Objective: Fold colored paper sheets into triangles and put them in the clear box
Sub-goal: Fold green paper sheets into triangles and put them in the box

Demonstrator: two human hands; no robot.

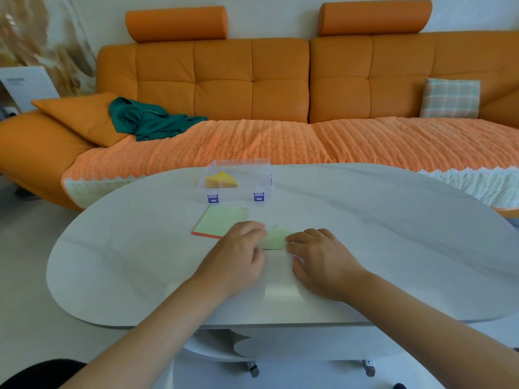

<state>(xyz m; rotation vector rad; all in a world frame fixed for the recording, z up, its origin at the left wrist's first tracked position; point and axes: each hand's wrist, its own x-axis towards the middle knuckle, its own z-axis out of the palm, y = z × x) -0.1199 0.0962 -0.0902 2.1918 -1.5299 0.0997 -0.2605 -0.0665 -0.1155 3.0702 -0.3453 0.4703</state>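
The left hand [238, 248] and right hand [323, 256], neither gripping, press fingertips on the folded green paper [275, 240] on the tabletop [393, 234].

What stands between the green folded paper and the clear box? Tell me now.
Nothing upright. Only the flat stack of sheets lies between the green folded paper and the clear box, whose lid appears open; a lifted paper would likely pass over it.
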